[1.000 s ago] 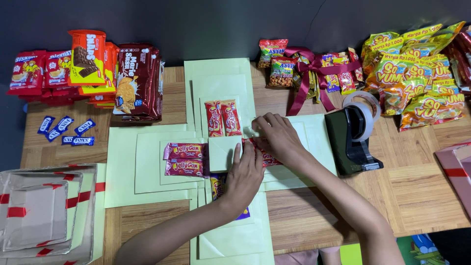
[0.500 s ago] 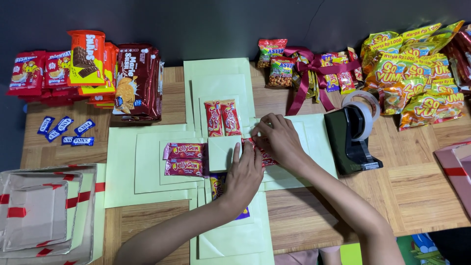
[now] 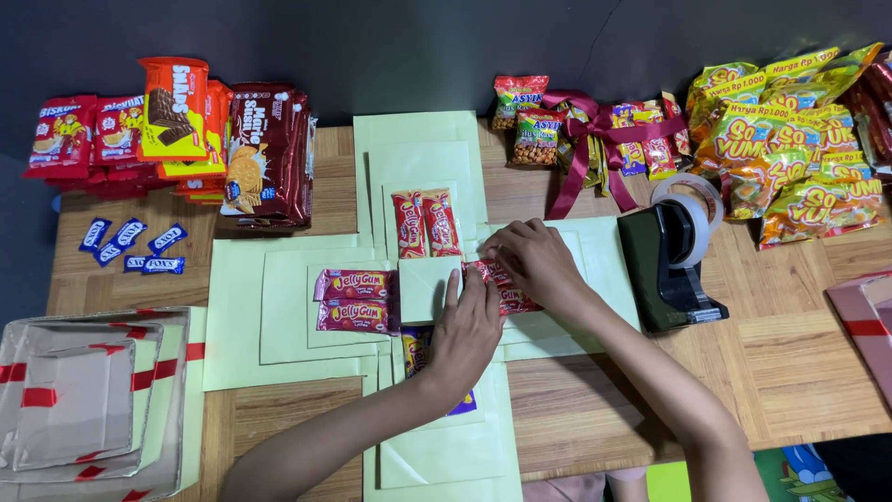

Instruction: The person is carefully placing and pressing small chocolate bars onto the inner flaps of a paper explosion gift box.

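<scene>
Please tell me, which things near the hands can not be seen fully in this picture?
Head view only:
- Red candy packets: mostly covered by the right hand and left hand.
- Purple packet: hidden under the left hand.
- Red-striped box: cut by the right edge.
- Small blue candies: too small for detail.

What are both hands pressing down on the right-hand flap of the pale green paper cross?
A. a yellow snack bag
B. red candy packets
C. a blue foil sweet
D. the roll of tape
B: the left hand and right hand both lie on the red candy packets on the right flap of the pale green paper cross, beside the black tape dispenser.
</scene>
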